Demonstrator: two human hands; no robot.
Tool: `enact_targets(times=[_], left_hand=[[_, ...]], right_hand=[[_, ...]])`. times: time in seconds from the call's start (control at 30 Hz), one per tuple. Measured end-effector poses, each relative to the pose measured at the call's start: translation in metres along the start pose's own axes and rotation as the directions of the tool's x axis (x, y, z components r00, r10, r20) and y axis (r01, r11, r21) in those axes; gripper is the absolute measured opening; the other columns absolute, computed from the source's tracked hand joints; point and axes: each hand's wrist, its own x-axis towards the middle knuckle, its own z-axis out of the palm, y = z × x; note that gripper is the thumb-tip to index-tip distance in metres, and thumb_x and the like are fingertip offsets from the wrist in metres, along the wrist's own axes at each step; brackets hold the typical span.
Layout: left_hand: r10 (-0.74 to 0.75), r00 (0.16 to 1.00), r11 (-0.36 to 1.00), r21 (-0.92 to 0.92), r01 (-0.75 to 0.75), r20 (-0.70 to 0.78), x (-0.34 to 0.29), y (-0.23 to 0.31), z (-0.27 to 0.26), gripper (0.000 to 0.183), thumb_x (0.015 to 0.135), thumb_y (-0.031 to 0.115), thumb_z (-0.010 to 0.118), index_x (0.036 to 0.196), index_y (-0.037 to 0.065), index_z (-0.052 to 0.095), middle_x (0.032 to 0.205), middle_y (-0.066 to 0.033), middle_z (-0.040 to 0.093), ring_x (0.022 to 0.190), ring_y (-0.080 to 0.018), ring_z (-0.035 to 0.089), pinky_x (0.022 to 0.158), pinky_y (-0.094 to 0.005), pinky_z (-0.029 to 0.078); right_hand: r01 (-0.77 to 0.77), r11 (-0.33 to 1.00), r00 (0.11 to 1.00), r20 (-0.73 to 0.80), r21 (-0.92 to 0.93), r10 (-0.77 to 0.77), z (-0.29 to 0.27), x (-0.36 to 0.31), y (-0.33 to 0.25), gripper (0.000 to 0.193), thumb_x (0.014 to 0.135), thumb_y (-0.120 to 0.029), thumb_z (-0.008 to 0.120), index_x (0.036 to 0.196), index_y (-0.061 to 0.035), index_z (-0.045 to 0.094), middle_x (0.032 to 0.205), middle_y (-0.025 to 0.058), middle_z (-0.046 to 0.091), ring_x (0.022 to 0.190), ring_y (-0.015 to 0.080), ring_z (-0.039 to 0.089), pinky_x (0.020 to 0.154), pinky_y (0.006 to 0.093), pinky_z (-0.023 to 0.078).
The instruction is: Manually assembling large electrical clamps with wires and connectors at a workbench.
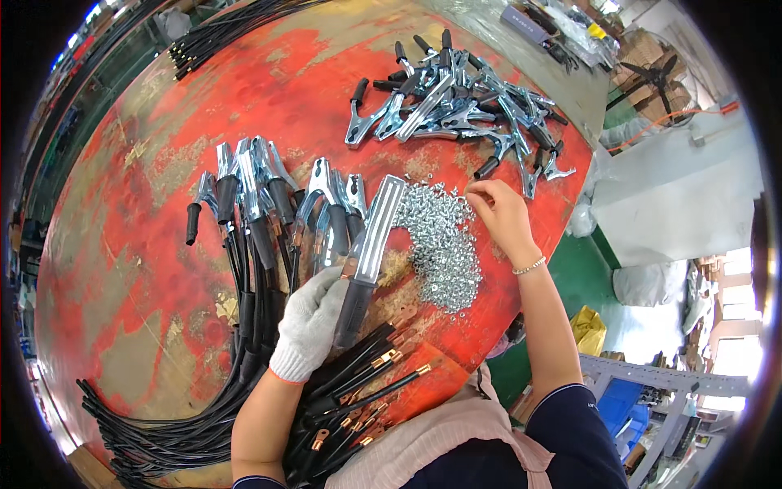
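Note:
In a white knit glove, my left hand (308,319) is closed around a silver spring clamp (380,236) with black handle sleeves, its jaws tilted up and away from me. A copper piece shows by the gloved fingers. Just right of the clamp spreads a pile of small silver screws and nuts (440,248). My bare right hand (501,213), with a bracelet at the wrist, is at the pile's upper right edge. Its thumb and forefinger are pinched together; anything between them is too small to make out.
Loose clamps (456,102) are heaped at the far right. Several clamps joined to black cables (257,306) lie on the left. Cables with copper lugs (366,367) lie near me, and more cable ends (183,57) at the far left. The red worn table (138,269) has a curved edge.

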Motion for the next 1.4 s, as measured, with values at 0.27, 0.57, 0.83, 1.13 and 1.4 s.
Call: enact_targets(times=[0.27, 0.57, 0.83, 1.13, 1.4], left_hand=[[0.045, 0.998, 0.988, 0.147, -0.052, 0.049, -0.001, -0.009, -0.006, 0.027, 0.101, 0.018, 0.049, 0.118, -0.002, 0.058, 0.083, -0.0043, 0.066, 0.066, -0.0080, 0.060, 0.058, -0.0224, 0.048], [0.049, 0.977, 0.904, 0.406, -0.132, 0.209, -0.023, 0.015, 0.005, 0.029, 0.097, 0.016, 0.052, 0.118, -0.002, 0.059, 0.078, -0.0014, 0.064, 0.061, -0.0057, 0.054, 0.055, -0.0221, 0.045], [0.157, 0.947, 0.850, 0.450, -0.275, 0.282, -0.028, 0.015, 0.008, 0.027, 0.097, 0.016, 0.052, 0.115, -0.002, 0.061, 0.077, -0.0032, 0.065, 0.063, -0.0079, 0.057, 0.059, -0.0243, 0.048], [0.087, 0.945, 0.856, 0.461, -0.233, 0.316, -0.028, 0.021, 0.007, 0.025, 0.096, 0.016, 0.052, 0.112, 0.000, 0.062, 0.077, -0.0032, 0.066, 0.063, -0.0080, 0.058, 0.060, -0.0247, 0.048], [0.448, 0.768, 0.106, 0.825, -0.555, 0.458, -0.030, 0.022, 0.018, 0.041, 0.087, 0.010, 0.060, 0.128, 0.007, 0.053, 0.066, -0.0074, 0.062, 0.054, -0.0218, 0.063, 0.050, -0.0348, 0.048]], right_hand=[[0.116, 0.965, 0.983, 0.169, -0.237, -0.076, 0.005, 0.017, 0.009, 0.016, 0.086, -0.019, 0.066, 0.092, -0.0043, 0.066, 0.091, 0.0130, 0.065, 0.082, 0.0321, 0.063, 0.075, 0.0400, 0.050], [-0.300, 0.724, 0.926, 0.371, 0.621, 0.066, -0.006, -0.036, -0.085, 0.013, 0.088, 0.000, 0.063, 0.101, 0.0009, 0.061, 0.095, 0.0093, 0.070, 0.090, 0.0145, 0.067, 0.080, 0.0290, 0.053], [-0.316, 0.527, 0.935, 0.354, 0.789, 0.030, 0.017, -0.079, -0.118, 0.019, 0.085, 0.007, 0.059, 0.102, 0.0013, 0.065, 0.092, 0.0053, 0.068, 0.083, 0.0107, 0.065, 0.074, 0.0234, 0.053], [-0.591, 0.154, 0.797, 0.603, 0.792, -0.046, 0.036, -0.090, -0.101, 0.018, 0.091, -0.017, 0.067, 0.100, -0.0015, 0.064, 0.089, 0.0016, 0.063, 0.074, 0.0068, 0.053, 0.062, 0.0248, 0.043], [-0.427, 0.419, 0.852, 0.511, 0.802, -0.110, 0.018, -0.087, -0.103, 0.030, 0.102, -0.019, 0.048, 0.099, 0.0042, 0.065, 0.097, 0.0119, 0.062, 0.089, 0.0185, 0.059, 0.079, 0.0341, 0.047]])
